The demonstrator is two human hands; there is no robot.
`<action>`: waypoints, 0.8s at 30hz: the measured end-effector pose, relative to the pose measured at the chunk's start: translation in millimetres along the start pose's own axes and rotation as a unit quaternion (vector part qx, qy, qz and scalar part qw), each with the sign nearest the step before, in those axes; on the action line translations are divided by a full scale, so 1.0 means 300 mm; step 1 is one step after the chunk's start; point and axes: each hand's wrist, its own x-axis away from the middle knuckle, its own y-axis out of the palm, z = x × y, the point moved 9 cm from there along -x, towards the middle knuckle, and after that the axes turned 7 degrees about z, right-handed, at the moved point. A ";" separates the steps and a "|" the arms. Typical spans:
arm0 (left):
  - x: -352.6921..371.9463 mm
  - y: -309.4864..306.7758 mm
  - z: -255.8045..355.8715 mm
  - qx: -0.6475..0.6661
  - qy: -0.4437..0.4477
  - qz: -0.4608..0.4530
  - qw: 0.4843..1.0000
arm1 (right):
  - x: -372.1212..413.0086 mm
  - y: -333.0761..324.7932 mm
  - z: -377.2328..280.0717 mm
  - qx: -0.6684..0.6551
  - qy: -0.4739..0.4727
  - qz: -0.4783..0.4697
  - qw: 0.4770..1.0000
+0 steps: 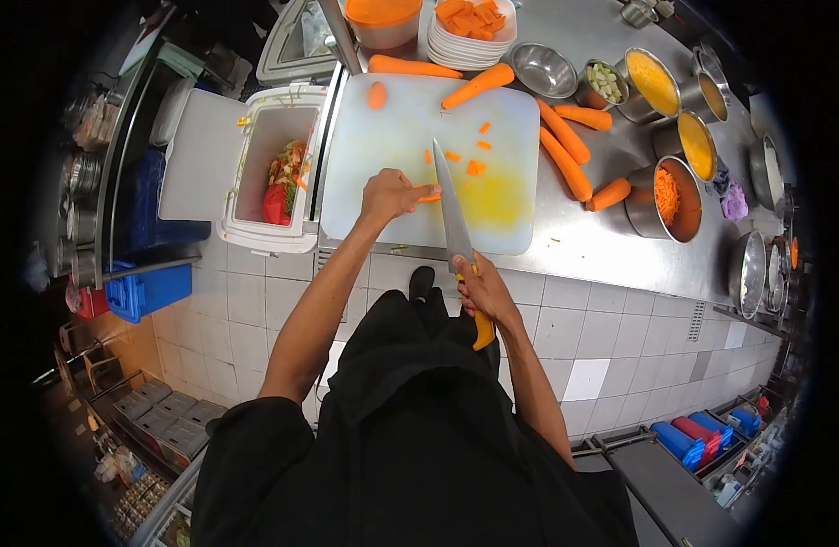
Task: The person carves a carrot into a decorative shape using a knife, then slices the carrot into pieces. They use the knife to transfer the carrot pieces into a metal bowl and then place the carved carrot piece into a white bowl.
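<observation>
On the white cutting board (383, 137), my left hand (389, 195) pinches a carrot piece (428, 194) at the board's near side. My right hand (486, 292) grips the yellow handle of a kitchen knife (452, 210), whose blade lies over the board beside that piece. Several small cut carrot bits (476, 168) are scattered past the blade, near a yellow stain. A carrot end (376, 96) rests at the far left of the board, and a whole peeled carrot (478, 86) lies across its far edge.
More peeled carrots (565, 164) lie right of the board. Stacked white bowls (469, 50) hold carrot pieces. A steel pot (654, 223) contains shredded carrot; other metal containers (547, 71) stand behind. Left of the board, an open white bin (241, 228) holds scraps.
</observation>
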 end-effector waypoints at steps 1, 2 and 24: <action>-0.003 0.001 -0.002 0.001 -0.001 -0.001 1.000 | 0.001 0.000 -0.005 0.008 -0.003 0.006 1.000; -0.007 0.003 -0.003 -0.005 0.001 -0.003 1.000 | 0.001 -0.002 -0.007 0.015 -0.006 0.012 1.000; -0.029 0.013 -0.004 0.003 0.010 -0.011 1.000 | -0.029 0.010 -0.092 0.045 -0.026 0.028 0.998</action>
